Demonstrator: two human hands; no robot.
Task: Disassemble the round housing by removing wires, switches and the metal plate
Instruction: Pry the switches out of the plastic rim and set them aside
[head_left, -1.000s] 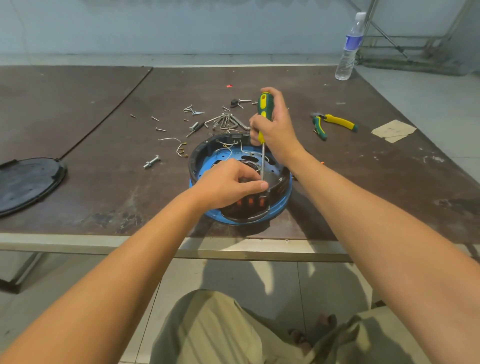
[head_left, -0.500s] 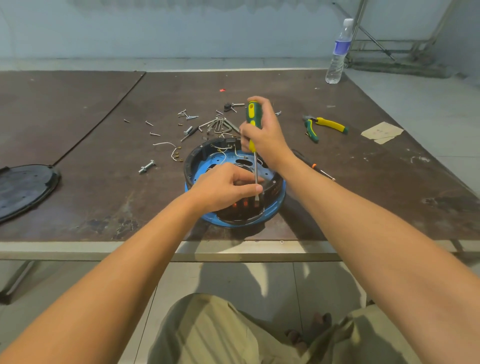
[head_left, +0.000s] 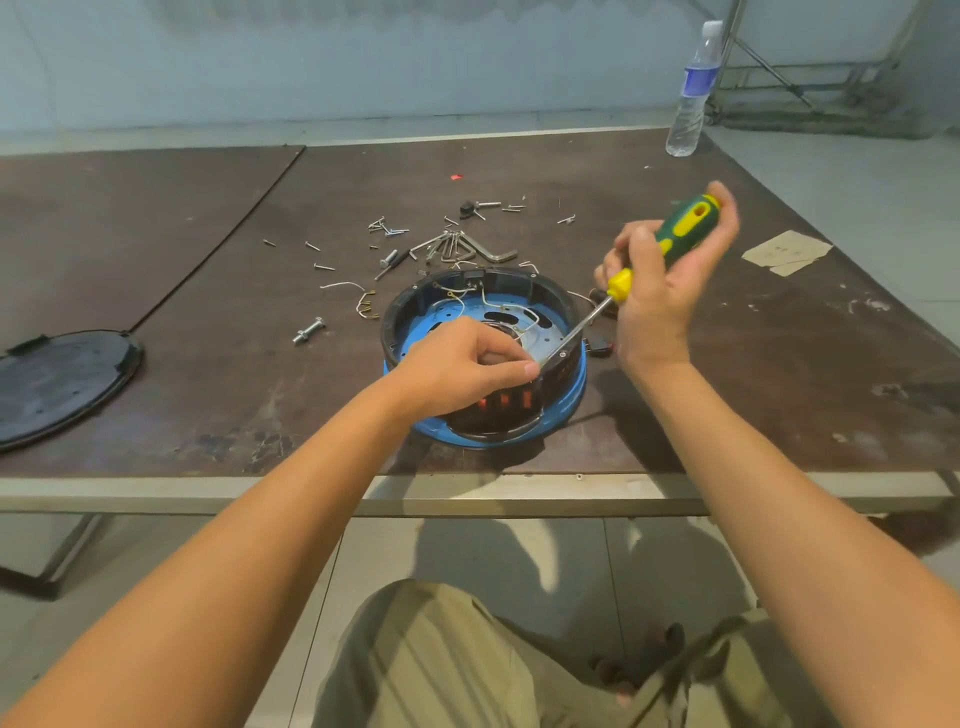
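Head: right hand (head_left: 660, 306) round screwdriver (head_left: 681, 234)

Brown table (head_left: 208, 260) bears housing (head_left: 511, 280), screws (head_left: 387, 226), bottle (head_left: 693, 93).

Left hand (head_left: 462, 364) curled, knuckles up (both forearms bare); right hand (head_left: 670, 296) higher, gripping the screwdriver (head_left: 685, 228).

The round housing (head_left: 563, 410), a black wall on a blue base, sits upright near the table's (head_left: 208, 364) front edge. Thin white wires (head_left: 485, 301) loop over its blue slotted metal plate (head_left: 467, 314).
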